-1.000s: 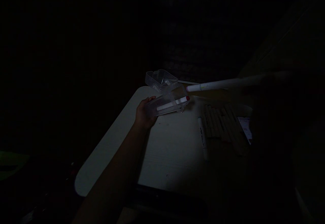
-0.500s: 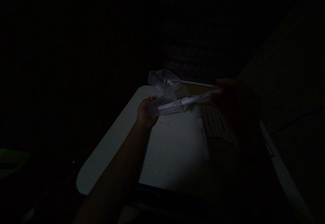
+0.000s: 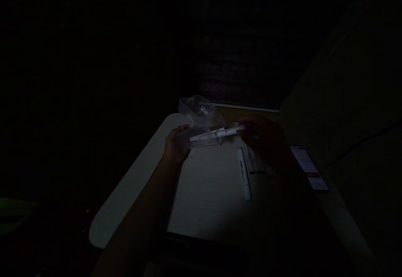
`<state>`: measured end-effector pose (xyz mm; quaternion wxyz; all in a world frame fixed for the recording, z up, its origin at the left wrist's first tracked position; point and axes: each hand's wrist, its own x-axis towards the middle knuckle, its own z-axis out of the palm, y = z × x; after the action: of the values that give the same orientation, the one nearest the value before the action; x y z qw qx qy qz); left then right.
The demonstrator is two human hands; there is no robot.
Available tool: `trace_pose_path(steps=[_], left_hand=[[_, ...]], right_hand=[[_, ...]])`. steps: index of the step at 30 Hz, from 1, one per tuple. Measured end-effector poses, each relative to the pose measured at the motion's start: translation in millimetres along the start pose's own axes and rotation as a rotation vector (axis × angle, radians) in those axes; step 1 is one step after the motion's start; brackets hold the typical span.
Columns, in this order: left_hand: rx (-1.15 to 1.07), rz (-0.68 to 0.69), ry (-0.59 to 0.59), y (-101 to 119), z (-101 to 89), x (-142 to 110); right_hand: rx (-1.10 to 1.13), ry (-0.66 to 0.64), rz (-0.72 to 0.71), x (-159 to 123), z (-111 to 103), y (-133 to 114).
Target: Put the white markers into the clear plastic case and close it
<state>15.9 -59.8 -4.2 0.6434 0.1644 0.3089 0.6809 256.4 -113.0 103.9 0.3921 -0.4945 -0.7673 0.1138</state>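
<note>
In dim light, my left hand (image 3: 175, 146) is closed around the lower end of a clear plastic case (image 3: 196, 139), which lies tilted with its mouth to the right. A hinged clear lid (image 3: 197, 106) stands open behind it. My right hand (image 3: 262, 136) grips the purplish end of a white marker (image 3: 230, 131), whose other end is inside the case mouth. Another white marker seems to lie within the case, partly hidden by the plastic. Below my right hand, a blue-capped marker (image 3: 244, 174) rests on the white table (image 3: 207, 201).
Several more markers (image 3: 258, 166) lie side by side under my right hand, partly covered by it. A phone with a lit screen (image 3: 309, 168) is at the right. A dark object (image 3: 204, 247) sits along the near table edge.
My right hand has moved left, and its marker now reaches farther into the case. The view has shifted, and the phone at the right has come into sight.
</note>
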Motion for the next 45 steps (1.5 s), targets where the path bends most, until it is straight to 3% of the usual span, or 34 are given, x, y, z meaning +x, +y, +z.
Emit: trace_pose_path(steps=[12, 21, 24, 28, 30, 38, 45], left_hand=[[-0.004, -0.001, -0.022, -0.7, 2.3, -3.4], [-0.024, 0.007, -0.032, -1.2, -1.5, -1.9], [-0.056, 0.013, -0.025, -1.7, -2.1, -0.9], [-0.049, 0.006, 0.015, -0.1, 0.9, -3.3], [-0.042, -0.007, 0.013, 1.0, 2.6, -5.0], [-0.033, -0.018, 0.003, 0.8, 2.1, -5.7], [-0.042, -0.013, -0.015, 0.4, 1.2, -4.0]], right_hand=[[-0.047, -0.002, -0.037, -0.5, 7.1, 6.1], [-0.014, 0.011, 0.019, -3.6, 2.3, 8.1], [-0.1, -0.122, 0.118, -1.0, 1.2, 19.7], [-0.441, -0.516, 0.264, -1.9, 12.8, 45.3], [-0.516, -0.612, 0.269, -5.1, 23.1, 56.1], [-0.59, -0.62, 0.265, -11.9, 55.1, 57.7], [-0.578, -0.572, 0.254, -8.3, 54.3, 50.6]])
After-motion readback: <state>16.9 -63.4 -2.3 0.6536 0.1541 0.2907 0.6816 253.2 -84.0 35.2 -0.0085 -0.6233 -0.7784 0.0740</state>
